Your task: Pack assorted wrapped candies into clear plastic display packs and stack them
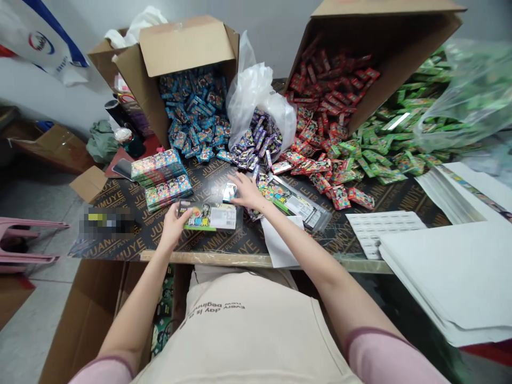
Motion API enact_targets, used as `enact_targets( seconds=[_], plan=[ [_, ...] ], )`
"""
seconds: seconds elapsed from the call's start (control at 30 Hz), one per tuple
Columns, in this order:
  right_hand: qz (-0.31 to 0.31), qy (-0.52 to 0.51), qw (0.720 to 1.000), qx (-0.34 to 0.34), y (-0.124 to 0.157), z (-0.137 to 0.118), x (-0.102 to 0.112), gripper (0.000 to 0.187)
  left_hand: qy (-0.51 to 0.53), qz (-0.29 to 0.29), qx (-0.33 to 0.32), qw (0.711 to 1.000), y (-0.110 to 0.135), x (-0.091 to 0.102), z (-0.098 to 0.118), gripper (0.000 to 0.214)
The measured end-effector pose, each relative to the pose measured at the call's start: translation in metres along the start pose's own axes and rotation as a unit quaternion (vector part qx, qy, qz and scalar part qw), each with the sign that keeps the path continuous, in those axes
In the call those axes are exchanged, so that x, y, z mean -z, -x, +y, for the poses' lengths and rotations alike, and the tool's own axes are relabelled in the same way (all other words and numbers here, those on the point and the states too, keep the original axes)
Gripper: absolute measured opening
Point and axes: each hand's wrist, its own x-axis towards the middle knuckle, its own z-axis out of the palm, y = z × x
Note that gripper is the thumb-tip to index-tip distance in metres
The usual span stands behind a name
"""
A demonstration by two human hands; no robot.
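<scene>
My left hand (173, 223) grips the left end of a clear flat box (211, 216) with a green printed card and a white label, held just above the dark table (208, 242). My right hand (247, 192) reaches past the box's far right corner, fingers pinched on a small blue packet (229, 191). Right of that hand lies a second clear box (298, 205) with packets inside.
A tipped carton of blue packets (196, 114), a plastic bag of purple ones (258, 141), a carton spilling red ones (328, 106) and a green heap (394, 136) line the back. Filled boxes are stacked (162, 178) at left. White sheets (448, 266) lie at right.
</scene>
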Motion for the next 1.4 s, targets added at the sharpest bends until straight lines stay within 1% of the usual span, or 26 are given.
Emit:
enact_targets(
  seconds=[0.03, 0.07, 0.13, 0.17, 0.2, 0.23, 0.27, 0.33, 0.37, 0.43, 0.47, 0.5, 0.53, 0.57, 0.6, 0.63, 0.67, 0.7, 0.77, 0.83, 0.87, 0.9, 1.03, 1.17, 1.27, 1.4],
  plan=[
    [-0.040, 0.040, 0.998, -0.001, -0.006, 0.005, -0.008, 0.090, -0.020, 0.003, 0.026, 0.999, 0.002, 0.005, -0.014, 0.050],
    [-0.068, 0.069, 0.995, -0.001, -0.010, 0.008, -0.014, 0.091, -0.073, 0.017, 0.025, 0.997, 0.005, 0.009, -0.024, 0.060],
    [-0.080, 0.088, 0.993, 0.001, -0.012, 0.007, -0.021, 0.087, -0.204, 0.047, -0.024, 0.977, 0.012, 0.011, -0.036, 0.074],
    [-0.071, 0.081, 0.994, 0.001, -0.011, 0.005, -0.022, 0.084, -0.262, 0.045, -0.060, 0.962, 0.015, 0.009, -0.038, 0.076],
    [-0.058, 0.063, 0.996, 0.001, -0.010, 0.003, -0.021, 0.082, -0.303, 0.022, -0.093, 0.948, 0.017, 0.006, -0.037, 0.075],
    [-0.043, 0.032, 0.999, 0.004, -0.008, 0.001, -0.020, 0.081, -0.326, -0.022, -0.121, 0.937, 0.018, 0.001, -0.035, 0.073],
    [-0.026, -0.015, 0.999, 0.011, -0.005, -0.001, -0.018, 0.081, -0.334, -0.082, -0.143, 0.928, 0.019, -0.006, -0.031, 0.071],
    [0.002, -0.146, 0.989, 0.017, 0.004, -0.006, -0.012, 0.083, -0.311, -0.185, -0.167, 0.917, 0.017, -0.023, -0.023, 0.070],
    [0.012, -0.219, 0.976, 0.014, 0.010, -0.008, -0.009, 0.084, -0.279, -0.211, -0.164, 0.922, 0.016, -0.032, -0.019, 0.069],
    [0.030, -0.331, 0.943, 0.003, 0.026, -0.015, -0.003, 0.086, -0.153, -0.219, -0.113, 0.957, 0.014, -0.052, -0.009, 0.061],
    [0.043, -0.357, 0.933, 0.003, 0.035, -0.019, 0.001, 0.086, -0.062, -0.219, -0.069, 0.971, 0.013, -0.061, -0.003, 0.057],
    [0.061, -0.361, 0.930, 0.012, 0.045, -0.023, 0.005, 0.086, 0.031, -0.220, -0.024, 0.975, 0.012, -0.069, 0.002, 0.054],
    [0.082, -0.344, 0.935, 0.028, 0.054, -0.026, 0.009, 0.086, 0.107, -0.224, 0.009, 0.969, 0.011, -0.075, 0.008, 0.054],
    [0.103, -0.311, 0.944, 0.044, 0.063, -0.029, 0.013, 0.084, 0.153, -0.229, 0.023, 0.961, 0.011, -0.079, 0.012, 0.053],
    [0.121, -0.268, 0.954, 0.054, 0.070, -0.030, 0.016, 0.083, 0.160, -0.237, 0.011, 0.958, 0.010, -0.081, 0.015, 0.051],
    [0.135, -0.221, 0.964, 0.057, 0.077, -0.030, 0.018, 0.081, 0.125, -0.247, -0.023, 0.961, 0.008, -0.081, 0.017, 0.051],
    [0.143, -0.177, 0.972, 0.055, 0.083, -0.028, 0.020, 0.079, 0.056, -0.264, -0.071, 0.960, 0.007, -0.080, 0.017, 0.054],
    [0.143, -0.138, 0.979, 0.049, 0.089, -0.024, 0.020, 0.078, -0.032, -0.286, -0.120, 0.950, 0.005, -0.077, 0.015, 0.063],
    [0.126, -0.083, 0.988, 0.037, 0.098, -0.016, 0.016, 0.076, -0.213, -0.327, -0.191, 0.901, 0.002, -0.071, 0.006, 0.084],
    [0.090, -0.048, 0.994, 0.031, 0.106, -0.011, 0.009, 0.077, -0.332, -0.348, -0.209, 0.852, -0.003, -0.065, -0.006, 0.097],
    [0.073, -0.033, 0.996, 0.028, 0.109, -0.011, 0.005, 0.077, -0.360, -0.351, -0.210, 0.839, -0.005, -0.063, -0.012, 0.099],
    [0.059, -0.018, 0.998, 0.025, 0.113, -0.012, 0.001, 0.077, -0.371, -0.350, -0.213, 0.833, -0.006, -0.061, -0.017, 0.099],
    [0.036, 0.007, 0.999, 0.026, 0.122, -0.023, -0.010, 0.074, -0.342, -0.334, -0.250, 0.842, -0.007, -0.058, -0.024, 0.104],
    [0.028, -0.059, 0.996, 0.056, 0.123, -0.026, -0.012, 0.078, -0.307, -0.338, -0.264, 0.849, -0.002, -0.056, -0.017, 0.110],
    [0.009, -0.098, 0.992, 0.084, 0.122, -0.024, -0.016, 0.082, -0.298, -0.355, -0.277, 0.842, 0.002, -0.055, -0.013, 0.112],
    [-0.017, -0.143, 0.981, 0.131, 0.120, -0.022, -0.022, 0.096, -0.295, -0.361, -0.299, 0.833, 0.006, -0.056, -0.010, 0.115]
  ],
)
